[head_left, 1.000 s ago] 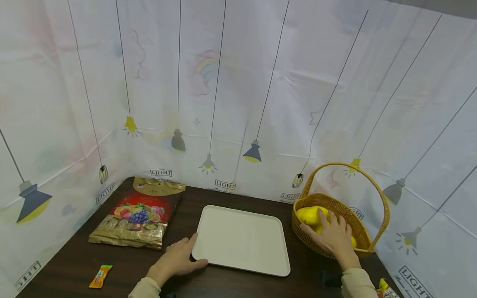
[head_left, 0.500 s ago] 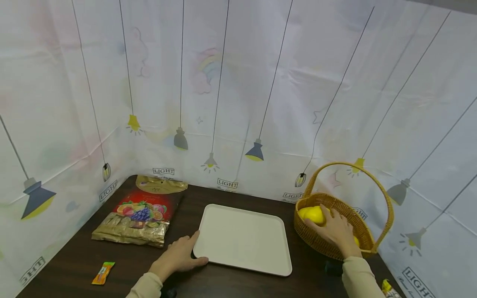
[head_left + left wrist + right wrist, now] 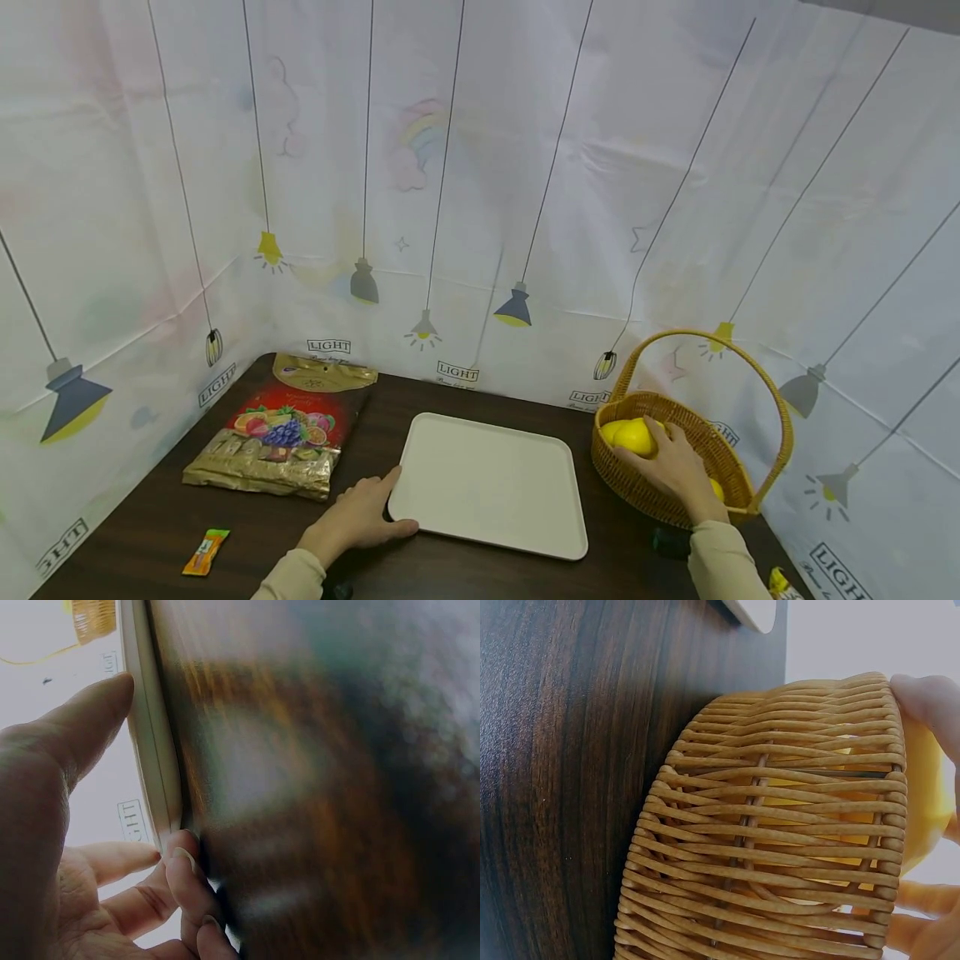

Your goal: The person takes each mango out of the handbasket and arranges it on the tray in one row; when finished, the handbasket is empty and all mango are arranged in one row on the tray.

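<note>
From overhead, the person's right hand (image 3: 678,477) reaches into an oval, honey-coloured wicker basket (image 3: 628,490), thumb and fingers closed about a smooth, rounded yellow fruit (image 3: 636,437) at the end nearest the tray. I'd worry about the tall arched cane handle (image 3: 678,332): a careless swing of the arm could knock it and tip the basket. The person's left hand (image 3: 360,518), thumb and forefinger spread, touches one corner of the flat, off-white rectangular tray (image 3: 491,483); a hard nudge there might slide it. Everything stands on a dark brown wood-grain table (image 3: 480,571), backed by white sheeting printed with hanging lamps (image 3: 480,125). A red-and-gold fruit-printed bag (image 3: 281,429) lies to the left.

From the left wrist, the thumb touches the tray's pale edge, fingers bent near the corner; I see no firm clamp. The tabletop blurs away, glossy.

From the right wrist, woven cane hides much of the fruit. Thumb and fingers sit on opposite sides of it, so its slick-looking skin might slip, or catch the rim, if held only by fingertips.
</note>
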A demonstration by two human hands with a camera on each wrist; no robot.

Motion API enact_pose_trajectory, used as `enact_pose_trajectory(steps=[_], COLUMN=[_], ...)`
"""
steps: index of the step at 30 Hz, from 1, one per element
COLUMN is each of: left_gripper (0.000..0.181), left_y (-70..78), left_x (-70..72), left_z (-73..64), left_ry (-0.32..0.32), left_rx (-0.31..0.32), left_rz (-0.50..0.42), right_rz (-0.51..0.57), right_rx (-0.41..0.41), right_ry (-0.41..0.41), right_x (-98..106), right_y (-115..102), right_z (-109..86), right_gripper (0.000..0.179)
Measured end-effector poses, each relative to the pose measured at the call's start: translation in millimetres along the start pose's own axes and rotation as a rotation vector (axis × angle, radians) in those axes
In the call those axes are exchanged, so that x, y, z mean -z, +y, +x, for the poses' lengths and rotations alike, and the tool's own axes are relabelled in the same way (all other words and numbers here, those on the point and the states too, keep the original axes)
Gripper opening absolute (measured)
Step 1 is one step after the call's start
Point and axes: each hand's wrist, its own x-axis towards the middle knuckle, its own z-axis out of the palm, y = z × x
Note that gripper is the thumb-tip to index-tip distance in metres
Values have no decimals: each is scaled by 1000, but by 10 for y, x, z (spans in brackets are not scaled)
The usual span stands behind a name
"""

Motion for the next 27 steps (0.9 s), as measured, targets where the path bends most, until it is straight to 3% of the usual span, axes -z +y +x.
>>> enact_pose_trajectory(steps=[18, 27], left_gripper=[95, 97], left_y=[11, -14], left_x=[4, -17], left_z=[-3, 19], left_ry=[3, 15], left_rx=[-1, 8], left_rz=[-1, 5], right_rz=[100, 178], right_rx=[43, 136], right_ry=[85, 166], right_x=[73, 116], right_y=[-102, -369], right_z=[-89, -193], right_gripper=[94, 85])
